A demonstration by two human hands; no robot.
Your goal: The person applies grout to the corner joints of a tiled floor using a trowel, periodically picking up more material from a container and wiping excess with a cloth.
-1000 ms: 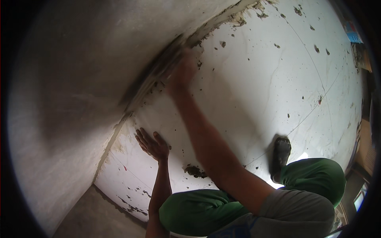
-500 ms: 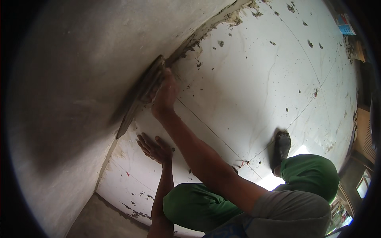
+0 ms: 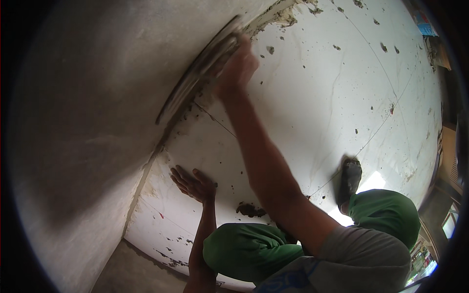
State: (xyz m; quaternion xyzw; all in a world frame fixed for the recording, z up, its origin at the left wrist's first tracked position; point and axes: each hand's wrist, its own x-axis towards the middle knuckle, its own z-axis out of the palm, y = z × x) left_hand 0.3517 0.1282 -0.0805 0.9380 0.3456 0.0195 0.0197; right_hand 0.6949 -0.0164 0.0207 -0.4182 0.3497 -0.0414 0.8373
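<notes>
My right hand [image 3: 238,68], slightly smeared by motion, is closed round a long plastering trowel [image 3: 196,68]. The trowel's blade lies along the lower part of the grey plastered wall [image 3: 93,97], just above the line where wall meets floor. The grip itself is mostly hidden by my fingers. My left hand [image 3: 193,184] rests flat on the white tiled floor [image 3: 303,107] near the foot of the wall, its fingers stretched out and holding nothing.
Lumps of dark mortar [image 3: 250,210] lie by my bent knee [image 3: 249,249], with smaller crumbs scattered over the tiles. My other leg ends in a dark-covered foot [image 3: 350,178] on the floor. A blue package [image 3: 426,28] and brown boards stand along the far right.
My right hand has carried the trowel up and away along the wall's base, uncovering the corner below it. My left hand stays flat on the floor. More of the mortar lumps shows.
</notes>
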